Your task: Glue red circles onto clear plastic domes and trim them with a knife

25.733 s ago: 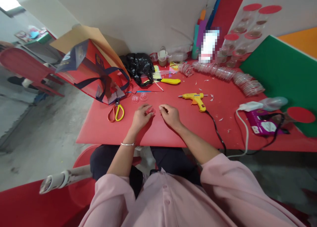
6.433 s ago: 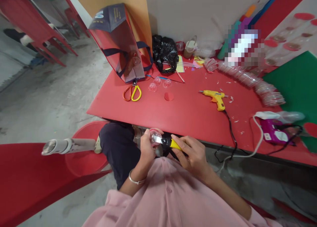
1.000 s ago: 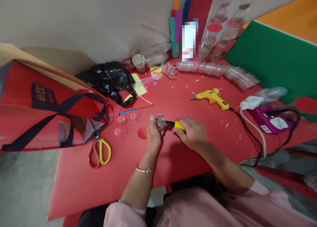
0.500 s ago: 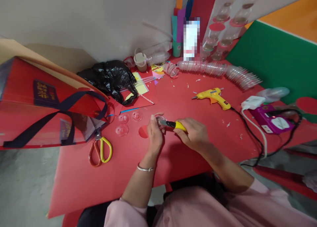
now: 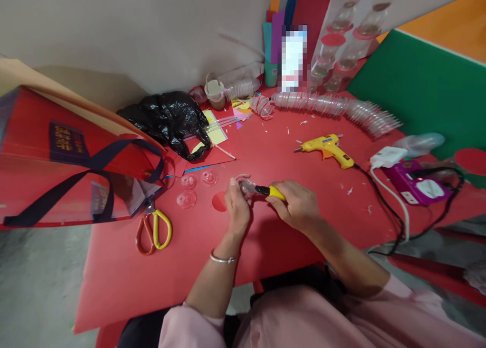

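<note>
My left hand is closed around a small clear plastic piece, round like a bottle top, partly hidden by my fingers. In my right hand is a yellow-and-black utility knife, gripped by its yellow handle. Its blade lies against the clear piece. Left of my hands are several similar clear plastic bottle tops and a red paper disc. Scissors with one red and one yellow handle lie farther left, their blades partly under the red bag.
A yellow glue gun lies to the right, its black cord running to a purple power strip. Cut clear bottles stretch along the back. A black plastic bag and a big red gift bag occupy the left.
Almost nothing differs. Both hands keep their hold, and the knife blade stays against the clear piece, with at most a slight shift.
</note>
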{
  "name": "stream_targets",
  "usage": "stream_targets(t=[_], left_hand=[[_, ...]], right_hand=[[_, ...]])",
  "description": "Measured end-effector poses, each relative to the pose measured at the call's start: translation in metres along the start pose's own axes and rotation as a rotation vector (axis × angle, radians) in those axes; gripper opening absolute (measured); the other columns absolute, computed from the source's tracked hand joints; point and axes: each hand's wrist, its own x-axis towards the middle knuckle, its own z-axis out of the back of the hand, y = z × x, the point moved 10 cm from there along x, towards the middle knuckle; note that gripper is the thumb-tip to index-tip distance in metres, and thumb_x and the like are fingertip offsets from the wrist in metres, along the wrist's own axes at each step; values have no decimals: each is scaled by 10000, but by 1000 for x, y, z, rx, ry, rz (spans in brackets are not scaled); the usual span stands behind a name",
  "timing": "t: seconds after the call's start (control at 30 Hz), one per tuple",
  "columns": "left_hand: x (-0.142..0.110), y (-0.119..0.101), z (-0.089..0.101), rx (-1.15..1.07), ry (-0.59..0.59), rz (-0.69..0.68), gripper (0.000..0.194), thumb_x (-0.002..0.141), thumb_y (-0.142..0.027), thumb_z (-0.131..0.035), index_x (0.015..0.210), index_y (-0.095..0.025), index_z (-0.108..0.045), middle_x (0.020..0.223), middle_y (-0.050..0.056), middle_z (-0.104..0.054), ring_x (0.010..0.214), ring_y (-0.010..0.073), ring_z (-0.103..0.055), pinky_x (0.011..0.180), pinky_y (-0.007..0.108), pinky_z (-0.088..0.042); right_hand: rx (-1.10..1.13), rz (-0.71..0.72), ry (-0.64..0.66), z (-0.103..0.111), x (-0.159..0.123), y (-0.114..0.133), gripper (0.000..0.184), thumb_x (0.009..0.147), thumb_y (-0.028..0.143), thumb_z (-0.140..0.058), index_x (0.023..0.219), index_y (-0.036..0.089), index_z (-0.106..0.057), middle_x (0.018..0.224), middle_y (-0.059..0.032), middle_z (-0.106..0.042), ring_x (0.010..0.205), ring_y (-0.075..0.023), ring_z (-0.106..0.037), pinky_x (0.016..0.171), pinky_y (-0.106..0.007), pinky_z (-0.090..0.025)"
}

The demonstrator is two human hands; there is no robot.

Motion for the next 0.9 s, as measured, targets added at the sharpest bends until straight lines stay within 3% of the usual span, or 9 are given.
stream_targets(t=[0.6, 0.8, 0.9], left_hand=[[-5, -3, 5, -63, -88, 9, 640, 997, -687, -447, 1023, -129, -759, 674, 37, -667, 482, 91, -509, 443, 199, -359], [-6, -12, 17, -40, -196, -38, 715, 989, -709, -406, 1051, -93, -763, 662, 65, -694, 492, 119, -572, 455, 220, -392], [-5, -8, 13, -14, -154, -6, 728, 991, -722, -404, 1093, -95, -760, 636, 53, -678, 496, 127, -581, 468, 229, -410]], right_hand=[[-152, 50, -34, 7, 1, 10, 417, 1054, 521, -497, 989, 167, -707, 793, -73, -666, 757, -206, -573, 684, -334, -367], [-245, -167, -125, 17, -3, -35, 347, 1043, 493, -545, 1040, 182, -700, 858, -76, -727, 796, -219, -624, 693, -330, -394], [-157, -145, -179, 22, -5, -35, 295, 1037, 445, -561, 1069, 179, -686, 911, -84, -742, 841, -226, -652, 751, -333, -450]])
